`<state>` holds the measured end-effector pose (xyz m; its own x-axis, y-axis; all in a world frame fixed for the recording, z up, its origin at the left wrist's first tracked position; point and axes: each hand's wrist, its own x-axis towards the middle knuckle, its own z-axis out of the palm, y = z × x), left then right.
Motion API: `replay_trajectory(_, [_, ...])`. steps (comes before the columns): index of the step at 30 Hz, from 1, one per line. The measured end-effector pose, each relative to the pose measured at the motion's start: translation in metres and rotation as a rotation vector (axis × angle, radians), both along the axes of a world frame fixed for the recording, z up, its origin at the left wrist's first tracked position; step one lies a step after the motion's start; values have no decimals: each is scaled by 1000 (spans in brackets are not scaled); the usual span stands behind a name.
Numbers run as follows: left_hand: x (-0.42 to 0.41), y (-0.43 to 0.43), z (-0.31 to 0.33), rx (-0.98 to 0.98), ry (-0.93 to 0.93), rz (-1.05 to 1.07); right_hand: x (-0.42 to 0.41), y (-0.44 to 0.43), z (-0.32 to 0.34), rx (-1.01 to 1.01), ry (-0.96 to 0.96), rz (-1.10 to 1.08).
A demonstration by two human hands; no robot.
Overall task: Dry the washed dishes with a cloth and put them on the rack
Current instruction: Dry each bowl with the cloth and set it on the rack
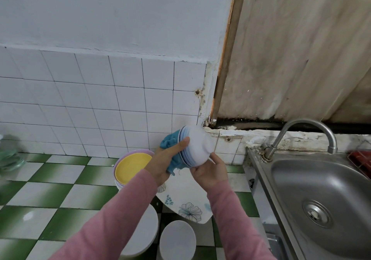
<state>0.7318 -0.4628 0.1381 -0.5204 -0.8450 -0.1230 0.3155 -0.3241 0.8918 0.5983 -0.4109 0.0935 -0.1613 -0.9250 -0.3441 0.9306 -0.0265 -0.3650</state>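
Note:
A white bowl (197, 147) with blue rings near its rim is held on its side above the counter, its mouth facing left. My right hand (210, 170) cups it from below and grips its foot. My left hand (167, 159) holds a blue cloth (170, 141) pushed into the bowl's mouth, thumb lying across the rim. Most of the cloth is hidden inside the bowl and behind my left hand.
A stack of plates (130, 167), yellow on top, stands below my left hand. A flowered white plate (186, 203) and two white bowls (177, 239) sit on the green-and-white checked counter (52, 191). A steel sink (321, 197) with tap (309, 133) is at right; a red rack (361, 159) shows at the right edge.

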Motion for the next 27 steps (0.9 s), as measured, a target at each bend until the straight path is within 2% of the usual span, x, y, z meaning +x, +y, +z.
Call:
replay_trajectory(6, [14,-2,-4,90,-30,112,-7,10,1,-249,-82,-195])
replay_trajectory(10, [12,8,-11,69,-82,275,3,23,10,-199,-1,-271])
replay_trajectory(13, [7,26,-12,-150,-136,352,16,27,10,-145,168,-291])
replay_trajectory(15, [4,40,-16,-488,-229,239,27,29,8,-136,362,-281])
replay_trajectory(17, [-2,46,-23,-940,-413,132,37,31,8,-98,584,-253])
replay_trajectory(18, [-5,44,-25,-1069,-473,128,41,32,10,-72,696,-248])
replay_trajectory(19, [-6,40,-25,-1074,-482,141,42,34,12,-56,805,-252])
replay_trajectory(21, [-5,28,-21,-897,-440,183,41,39,14,-61,1002,-233])
replay_trajectory(23, [0,19,-19,-726,-433,180,39,45,16,-83,1129,-185])
replay_trajectory(24, [1,20,-19,-728,-428,194,39,47,18,-96,1159,-186])
replay_trajectory(25, [2,26,-17,-815,-444,236,40,49,19,-104,1162,-207])
replay_trajectory(27, [-3,44,-21,-1146,-521,332,43,49,23,-101,1069,-251])
